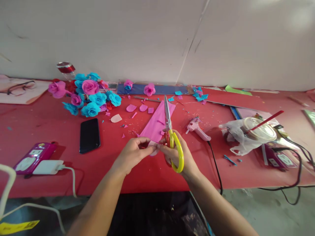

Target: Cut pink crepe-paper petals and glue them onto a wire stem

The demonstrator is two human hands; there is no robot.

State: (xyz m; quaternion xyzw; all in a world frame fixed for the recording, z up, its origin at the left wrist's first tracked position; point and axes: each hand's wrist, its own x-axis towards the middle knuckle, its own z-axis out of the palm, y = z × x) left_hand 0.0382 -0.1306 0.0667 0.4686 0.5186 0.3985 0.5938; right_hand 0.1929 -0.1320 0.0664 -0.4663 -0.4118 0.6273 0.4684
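Near the front edge of the red table, my left hand [135, 153] pinches a small pale pink paper petal [154, 148]. My right hand [179, 152] holds yellow-handled scissors [177, 154], blades pointing away from me, and its fingertips touch the same petal. Whether the blades are fully closed is hard to make out. Under and beyond my hands lies a folded strip of bright pink paper [155, 122]. Several cut pink petals [131, 108] and a pale petal template [116, 118] are scattered left of the strip.
A bunch of blue and pink paper flowers [90, 95] stands at the back left, behind a phone [90, 135]. A pink glue gun [198, 128] lies right of my hands. Farther right is a bagged cup [258, 128]. A purple power strip [31, 159] sits at left.
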